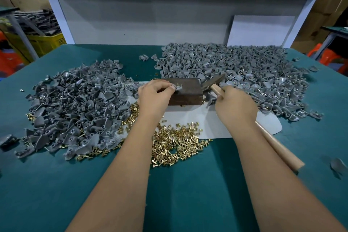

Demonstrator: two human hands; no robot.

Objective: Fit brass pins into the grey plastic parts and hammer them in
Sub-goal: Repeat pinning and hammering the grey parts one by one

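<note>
grey plastic part [178,87] on the block [185,92], pinched by left hand [154,96].

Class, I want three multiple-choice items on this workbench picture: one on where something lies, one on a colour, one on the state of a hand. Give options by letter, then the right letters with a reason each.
1. Where is the loose heap of brass pins?
A. On the far shelf
B. Near the person, between the forearms
C. On top of the brown block

2. What colour is the table cover?
A. Teal green
B. Red
C. White

3. What is the right hand doing?
A. Lying flat and empty
B. Pinching a pin
C. Gripping the hammer by its wooden handle

Answers: 1 B, the heap lies nearer than the brown block; 2 A, teal shows all around; 3 C, fingers wrap the handle.
</note>
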